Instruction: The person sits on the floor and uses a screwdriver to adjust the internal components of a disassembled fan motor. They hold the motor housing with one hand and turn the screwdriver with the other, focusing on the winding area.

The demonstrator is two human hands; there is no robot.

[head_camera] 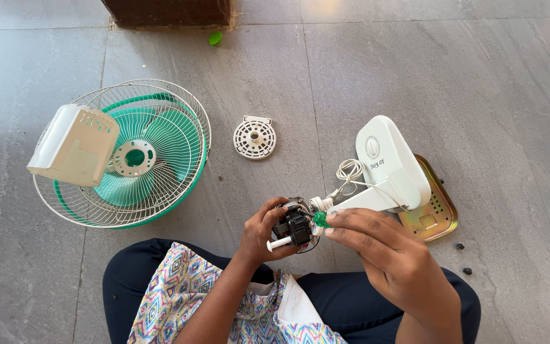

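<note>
Now my left hand (263, 228) is curled tight around the black fan motor (295, 224), and my right hand (386, 248) pinches a green screwdriver (320, 220) against it. Just past my right fingers sits the white fan stand (389, 167) with a round dial label.

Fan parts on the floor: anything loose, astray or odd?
Yes. The fan is in pieces: the white motor cover lies on the wire guard, and a round vented cap sits alone on the tiles. Two small dark bits lie loose by the base plate, and a green cap lies far off by the wall.
</note>
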